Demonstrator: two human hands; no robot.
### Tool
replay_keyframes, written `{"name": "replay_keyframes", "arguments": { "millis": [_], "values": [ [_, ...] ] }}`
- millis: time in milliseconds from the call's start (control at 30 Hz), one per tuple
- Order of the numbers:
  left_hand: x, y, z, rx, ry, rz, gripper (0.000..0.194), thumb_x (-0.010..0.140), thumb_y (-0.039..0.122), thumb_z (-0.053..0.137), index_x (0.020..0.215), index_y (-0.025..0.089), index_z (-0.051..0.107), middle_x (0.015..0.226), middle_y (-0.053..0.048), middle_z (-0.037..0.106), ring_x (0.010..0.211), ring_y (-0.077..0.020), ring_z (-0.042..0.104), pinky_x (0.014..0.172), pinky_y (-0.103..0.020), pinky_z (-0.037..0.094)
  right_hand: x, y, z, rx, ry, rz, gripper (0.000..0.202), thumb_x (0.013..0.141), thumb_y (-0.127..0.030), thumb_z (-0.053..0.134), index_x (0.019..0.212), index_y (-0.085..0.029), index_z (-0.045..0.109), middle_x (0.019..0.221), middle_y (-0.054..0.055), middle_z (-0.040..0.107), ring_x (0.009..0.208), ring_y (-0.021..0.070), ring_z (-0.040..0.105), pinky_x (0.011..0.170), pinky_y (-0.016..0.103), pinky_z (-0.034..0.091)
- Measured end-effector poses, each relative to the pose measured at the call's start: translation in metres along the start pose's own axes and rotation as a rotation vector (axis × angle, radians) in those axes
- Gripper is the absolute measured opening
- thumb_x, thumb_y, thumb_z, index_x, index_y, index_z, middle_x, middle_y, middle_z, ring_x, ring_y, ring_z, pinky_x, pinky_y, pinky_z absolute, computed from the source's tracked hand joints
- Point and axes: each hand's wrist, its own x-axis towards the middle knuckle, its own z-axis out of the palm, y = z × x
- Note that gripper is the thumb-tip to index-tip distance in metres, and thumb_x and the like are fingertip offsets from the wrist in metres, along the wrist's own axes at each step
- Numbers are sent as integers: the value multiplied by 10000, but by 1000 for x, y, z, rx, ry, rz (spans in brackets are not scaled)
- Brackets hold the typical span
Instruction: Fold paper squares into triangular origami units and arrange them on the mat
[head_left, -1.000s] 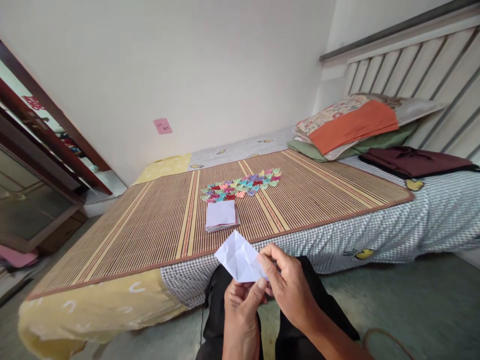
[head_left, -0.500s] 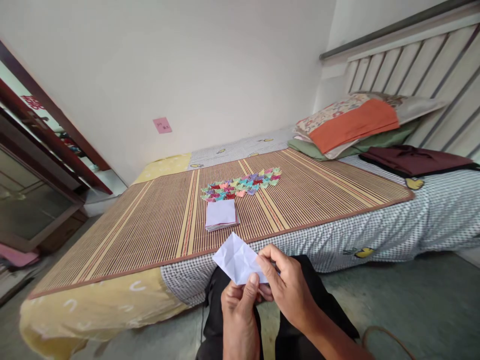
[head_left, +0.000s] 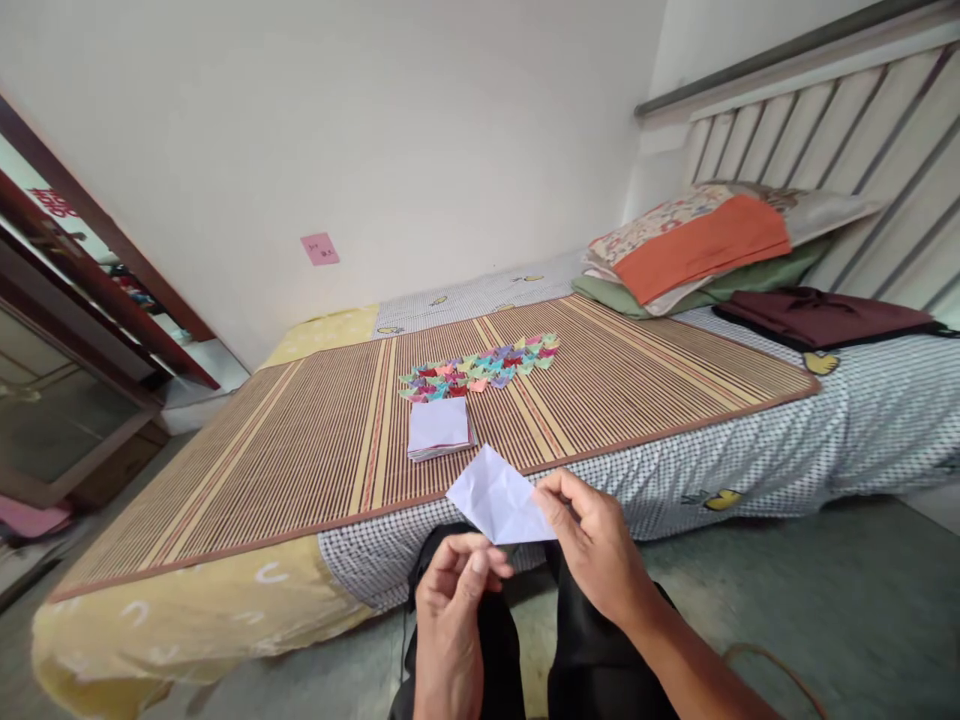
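By the near edge of the mat (head_left: 315, 450), the right hand (head_left: 600, 545) pinches a creased paper (head_left: 501, 500), the left hand (head_left: 452, 605) loosely released just below.

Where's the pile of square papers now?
In the head view, the pile of square papers lies just left of centre on the striped mat, on the near side of the little colourful folded papers.

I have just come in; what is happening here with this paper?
The person's right hand holds a creased white sheet by its right side. The left hand, loosely curled, is by the sheet's lower corner; whether it touches is unclear. On the striped mat lies a paper stack, with many small, colourful folded pieces behind it.
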Motion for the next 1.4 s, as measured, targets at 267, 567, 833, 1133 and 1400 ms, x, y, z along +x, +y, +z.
{"name": "replay_keyframes", "arguments": {
  "millis": [267, 567, 833, 1133, 1400],
  "values": [
    [0, 3, 19, -207, 11, -105, 241, 719, 306, 904, 800, 147, 742, 744, -18, 661, 663, -141, 541, 639, -262, 477, -7, -11, 12, 189, -215, 37, 265, 1039, -323, 485, 792, -228, 507, 626, -47, 539, 544, 128, 561, 532, 214, 424],
    [-2, -10, 10, -70, 93, -50, 263, 765, 360, 879, 726, 140, 740, 714, -13, 667, 718, -161, 553, 720, -267, 468, -10, -8, 13, 163, -147, 69, 237, 1005, -325, 552, 798, -211, 566, 655, -28, 583, 586, 138, 584, 574, 226, 460],
    [1, 1, 19, -314, 86, -140, 205, 667, 201, 915, 746, 155, 731, 747, -5, 644, 702, -142, 553, 701, -250, 482, -12, -6, 13, 375, -316, 303, 334, 879, -432, 747, 719, -188, 585, 621, -41, 572, 569, 115, 521, 526, 203, 412],
    [5, -3, 15, -312, 18, -170, 223, 690, 223, 912, 722, 131, 712, 694, -12, 621, 659, -138, 544, 649, -255, 477, -13, -4, 15, 353, -342, 398, 297, 858, -368, 733, 668, -182, 601, 561, -27, 591, 482, 108, 537, 458, 190, 429],
    [9, -2, 8, -254, 107, -141, 280, 693, 284, 941, 761, 118, 725, 714, -15, 623, 662, -121, 532, 626, -228, 451, -15, -4, 1, 314, -295, 360, 296, 879, -337, 651, 649, -201, 525, 535, -52, 527, 457, 94, 469, 443, 189, 368]
  ]
}}
